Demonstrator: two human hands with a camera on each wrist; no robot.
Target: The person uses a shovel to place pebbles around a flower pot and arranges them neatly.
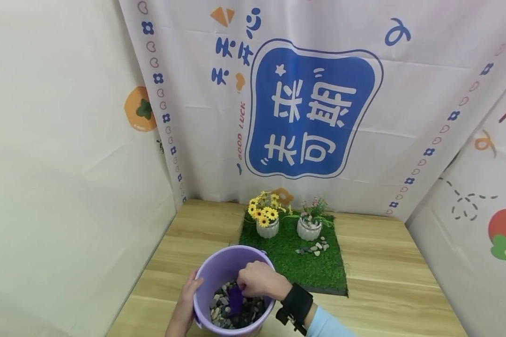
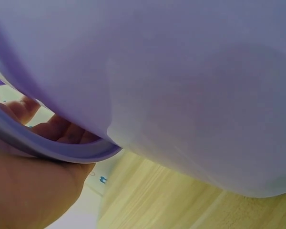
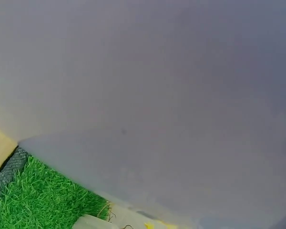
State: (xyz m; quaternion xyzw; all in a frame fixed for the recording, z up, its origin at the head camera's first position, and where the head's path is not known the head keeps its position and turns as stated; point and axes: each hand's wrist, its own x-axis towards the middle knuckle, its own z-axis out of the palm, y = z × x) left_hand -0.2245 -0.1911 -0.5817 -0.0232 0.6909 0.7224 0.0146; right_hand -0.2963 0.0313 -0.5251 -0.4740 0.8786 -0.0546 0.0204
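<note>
The left grip (image 2: 40, 183) holds the purple bucket (image 2: 181, 95), a wood-grain tabletop (image 2: 171, 200) showing below.

The person's left hand (image 1: 187, 292) grips at the left, its bare forearm rising toward it, the thumb reaching inward to the right; beyond the palm, its other fingers (image 2: 62, 129) look bent. The right hand (image 1: 261, 279) is closed in a fist, knuckles up, held a little higher than the left. A black band (image 1: 297, 302) wraps that wrist, and the forearm slants up and leftward out of a light-blue sleeve (image 1: 329, 325).
</note>
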